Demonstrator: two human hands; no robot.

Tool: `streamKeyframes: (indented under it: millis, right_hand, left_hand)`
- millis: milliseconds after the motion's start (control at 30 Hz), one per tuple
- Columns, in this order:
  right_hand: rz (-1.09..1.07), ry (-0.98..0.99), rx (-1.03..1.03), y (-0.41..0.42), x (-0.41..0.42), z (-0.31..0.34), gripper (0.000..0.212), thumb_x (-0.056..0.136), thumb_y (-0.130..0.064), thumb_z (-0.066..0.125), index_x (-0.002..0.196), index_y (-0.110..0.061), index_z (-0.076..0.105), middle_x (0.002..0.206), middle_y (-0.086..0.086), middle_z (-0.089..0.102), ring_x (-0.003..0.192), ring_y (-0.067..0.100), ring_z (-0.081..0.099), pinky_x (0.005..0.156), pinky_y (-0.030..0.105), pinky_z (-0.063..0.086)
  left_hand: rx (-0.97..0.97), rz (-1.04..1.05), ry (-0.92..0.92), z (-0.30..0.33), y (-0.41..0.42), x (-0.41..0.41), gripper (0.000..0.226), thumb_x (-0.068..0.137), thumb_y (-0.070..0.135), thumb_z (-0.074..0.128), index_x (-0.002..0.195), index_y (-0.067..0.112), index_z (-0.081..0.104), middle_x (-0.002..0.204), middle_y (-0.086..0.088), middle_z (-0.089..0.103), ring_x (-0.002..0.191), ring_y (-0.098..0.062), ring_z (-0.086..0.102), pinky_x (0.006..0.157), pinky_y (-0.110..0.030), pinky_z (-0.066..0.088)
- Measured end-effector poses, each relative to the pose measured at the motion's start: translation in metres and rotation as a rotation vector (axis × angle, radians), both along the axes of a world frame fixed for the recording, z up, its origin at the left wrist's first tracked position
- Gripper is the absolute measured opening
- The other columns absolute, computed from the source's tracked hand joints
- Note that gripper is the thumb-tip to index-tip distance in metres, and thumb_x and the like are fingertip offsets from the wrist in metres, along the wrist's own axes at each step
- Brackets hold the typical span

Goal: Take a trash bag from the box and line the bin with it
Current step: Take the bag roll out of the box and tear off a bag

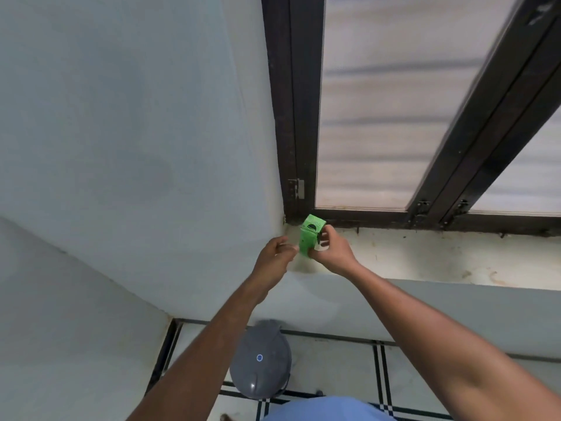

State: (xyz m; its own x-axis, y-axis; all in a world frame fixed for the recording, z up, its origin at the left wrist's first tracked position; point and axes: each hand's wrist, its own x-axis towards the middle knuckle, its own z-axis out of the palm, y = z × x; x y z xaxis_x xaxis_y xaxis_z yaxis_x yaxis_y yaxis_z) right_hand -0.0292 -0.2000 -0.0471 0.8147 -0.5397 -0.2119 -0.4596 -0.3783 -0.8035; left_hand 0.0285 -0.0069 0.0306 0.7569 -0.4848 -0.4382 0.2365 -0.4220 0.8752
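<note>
The green box [309,237] is gripped by the right hand [332,247] above the sill [440,259], the left hand [274,252] pinched narrow just beside it (holding anything? cannot be told). The bin [260,358] below remains lidded, unlined.

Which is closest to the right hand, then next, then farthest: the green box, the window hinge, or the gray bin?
1. Green box: held in the right hand, by the window sill corner.
2. Window hinge: on the dark frame just above the box.
3. Gray bin: down on the floor, below both arms.
</note>
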Motion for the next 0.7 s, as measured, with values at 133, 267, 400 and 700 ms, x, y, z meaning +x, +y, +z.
streamKeyframes:
  millis: [133,267,400,700]
  right_hand:
    - [0.024,-0.067,0.009,-0.004,-0.004,0.004,0.064,0.086,-0.035,0.092,0.141,-0.029,0.061,0.130,-0.003,0.076,0.112,0.017,0.074,0.097,0.045,0.064]
    - [0.055,-0.073,-0.021,-0.007,-0.007,0.012,0.063,0.093,-0.025,0.089,0.148,-0.025,0.060,0.137,0.001,0.075,0.118,0.024,0.073,0.099,0.045,0.064]
    - [0.059,-0.030,-0.036,-0.014,-0.008,0.012,0.066,0.097,-0.019,0.085,0.155,-0.024,0.054,0.143,0.002,0.071,0.116,0.026,0.075,0.099,0.045,0.065]
    - [0.138,0.002,-0.150,-0.027,-0.007,0.005,0.051,0.096,-0.011,0.077,0.141,-0.029,0.062,0.134,0.001,0.073,0.090,0.021,0.065,0.087,0.039,0.059]
  left_hand:
    - [0.034,-0.090,-0.049,0.007,-0.023,-0.002,0.063,0.105,0.040,0.068,0.162,0.034,0.041,0.147,0.003,0.059,0.134,-0.023,0.061,0.115,-0.050,0.053]
    - [0.064,-0.155,-0.201,0.012,-0.044,-0.009,0.050,0.106,0.034,0.067,0.154,0.032,0.054,0.144,0.001,0.063,0.126,-0.019,0.061,0.108,-0.041,0.056]
    - [0.082,-0.117,-0.273,0.016,-0.055,-0.013,0.043,0.104,0.031,0.071,0.145,0.024,0.063,0.133,0.003,0.066,0.116,-0.016,0.062,0.093,-0.031,0.054]
    - [-0.209,-0.168,0.000,0.030,-0.066,0.010,0.054,0.103,-0.003,0.058,0.145,0.030,0.067,0.146,0.002,0.062,0.120,-0.017,0.066,0.078,-0.024,0.057]
